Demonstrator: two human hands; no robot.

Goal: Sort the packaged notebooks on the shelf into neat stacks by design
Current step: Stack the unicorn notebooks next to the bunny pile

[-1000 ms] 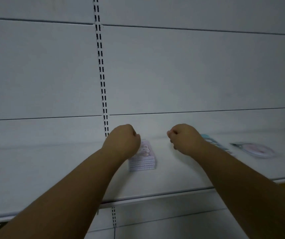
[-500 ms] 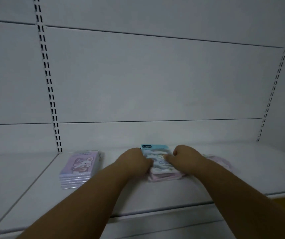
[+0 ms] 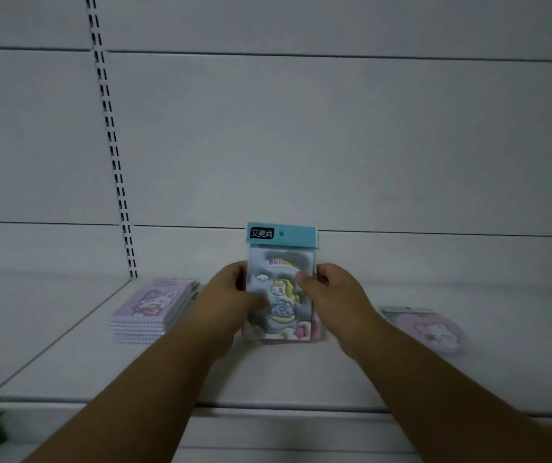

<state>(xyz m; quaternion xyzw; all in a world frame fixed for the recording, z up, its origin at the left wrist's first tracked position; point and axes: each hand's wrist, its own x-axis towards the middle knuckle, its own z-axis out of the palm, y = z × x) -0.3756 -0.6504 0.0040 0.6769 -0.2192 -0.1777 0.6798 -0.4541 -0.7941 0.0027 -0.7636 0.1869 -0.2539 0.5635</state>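
Both hands, left hand (image 3: 231, 295) and right hand (image 3: 331, 295), pinch the unicorn notebook (image 3: 279, 289) by its edges; the slick wrapper could slip, scattering the pink packs (image 3: 314, 329) beneath.

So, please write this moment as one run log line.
both hands: left hand, right hand | hold: unicorn pack, tilted up | shelf: bunny stack left

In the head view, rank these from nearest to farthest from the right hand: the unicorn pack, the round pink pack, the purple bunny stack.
1. unicorn pack: centre of the shelf, held by the right hand.
2. round pink pack: lying flat to the right.
3. purple bunny stack: far left, beyond the left hand.
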